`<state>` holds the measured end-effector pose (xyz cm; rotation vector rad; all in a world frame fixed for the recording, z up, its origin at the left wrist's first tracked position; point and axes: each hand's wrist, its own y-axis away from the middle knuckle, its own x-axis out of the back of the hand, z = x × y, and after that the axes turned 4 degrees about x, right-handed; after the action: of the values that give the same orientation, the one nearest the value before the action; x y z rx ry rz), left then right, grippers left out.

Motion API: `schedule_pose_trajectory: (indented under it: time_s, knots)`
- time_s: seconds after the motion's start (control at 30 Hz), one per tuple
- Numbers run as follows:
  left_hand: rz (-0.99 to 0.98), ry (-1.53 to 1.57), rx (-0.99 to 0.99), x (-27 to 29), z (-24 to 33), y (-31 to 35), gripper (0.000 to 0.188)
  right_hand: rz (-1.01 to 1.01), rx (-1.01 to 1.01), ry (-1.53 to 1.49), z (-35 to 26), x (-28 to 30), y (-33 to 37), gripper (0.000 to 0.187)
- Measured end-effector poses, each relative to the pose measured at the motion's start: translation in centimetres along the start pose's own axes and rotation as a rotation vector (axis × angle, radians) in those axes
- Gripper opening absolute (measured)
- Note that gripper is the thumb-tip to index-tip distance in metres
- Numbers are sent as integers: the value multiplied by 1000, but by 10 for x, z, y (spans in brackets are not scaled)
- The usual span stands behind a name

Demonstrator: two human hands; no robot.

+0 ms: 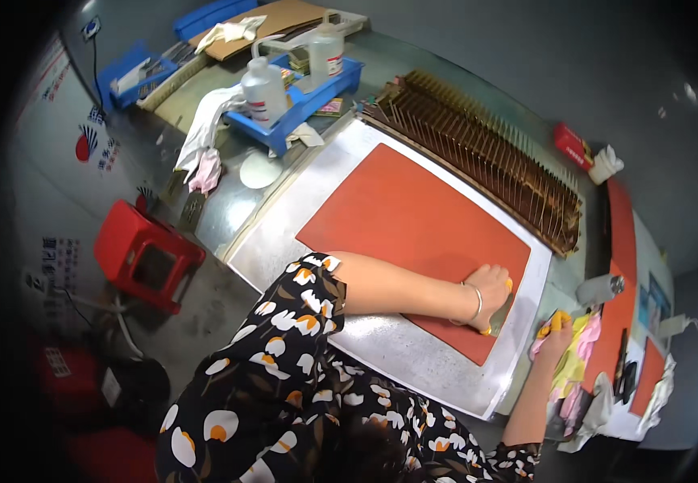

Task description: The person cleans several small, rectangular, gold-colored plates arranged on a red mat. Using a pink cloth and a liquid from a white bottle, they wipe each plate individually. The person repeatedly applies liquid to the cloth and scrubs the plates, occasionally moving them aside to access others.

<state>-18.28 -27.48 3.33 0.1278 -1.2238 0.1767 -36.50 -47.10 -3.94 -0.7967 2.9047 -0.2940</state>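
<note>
Orange-red sheet (pixel 413 217) laid flat on pale panel (pixel 397 346), that much done; we judge surface work midway, finish unclear. Left hand (pixel 490 296) down at sheet's right end, right hand (pixel 557 336) at yellow cloth (pixel 576 362); we can't tell whether either's fingers grip.

Your left hand (pixel 490 291), a pale bracelet (pixel 478 303) at its wrist, is palm down near the right edge of a flat orange-red rectangular sheet (pixel 397 213), with yellow showing at the fingers. The sheet lies on a larger pale grey-white board (pixel 365 342). Your right hand (pixel 556 341) is at a heap of pink and yellow cloths (pixel 581 354); its grip is unclear. Beyond the board stands a long brown rack with thin upright dividers (pixel 478 137). Leftward, a blue plastic tray (pixel 304 109) holds two translucent white squeeze bottles (pixel 263 90).
</note>
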Motion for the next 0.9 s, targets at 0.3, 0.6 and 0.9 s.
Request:
schedule_pose_trajectory:
  time_s: [0.3, 0.6, 0.9]
  knots:
    - [-64, -206, -55, -11, 15, -16, 70, -13, 40, 143, -5, -4, -2, 7]
    - [174, 101, -116, 55, -58, 52, 67, -36, 38, 149, 0, -1, 0, 5]
    - [235, -447, 552, 191, -287, 104, 65, 28, 70, 93, -3, -4, 2, 6]
